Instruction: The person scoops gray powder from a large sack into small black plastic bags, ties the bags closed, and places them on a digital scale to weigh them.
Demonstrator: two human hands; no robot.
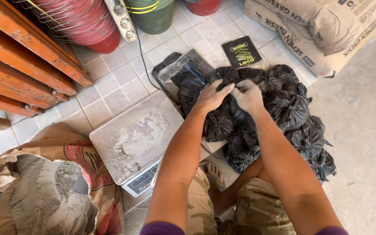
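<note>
A person seated on a tiled floor works both hands at the top of a small black plastic bag [235,98], one of a heap of tied black bags [290,109], roughly a dozen, though overlaps blur the exact count. The left hand [212,95] and right hand [248,95] meet over the bag, fingers of each pressed together and pinching its gathered neck; the bag's neck points up toward the hands, its long axis running roughly upright. The bag sits directly beneath the fingertips, at the near-centre of the heap, which spreads to the right of and below the right hand. Just left of and below the left forearm lies one dusty digital scale [133,141]. Beyond the left hand rests one stack of flat black bags in clear wrap [183,78]; beyond the right hand, one flat black packet [241,51]. One open sack of grey powder [44,196] stands well left of the left arm. Two stacked paper sacks [318,30] lie beyond the right hand.
</note>
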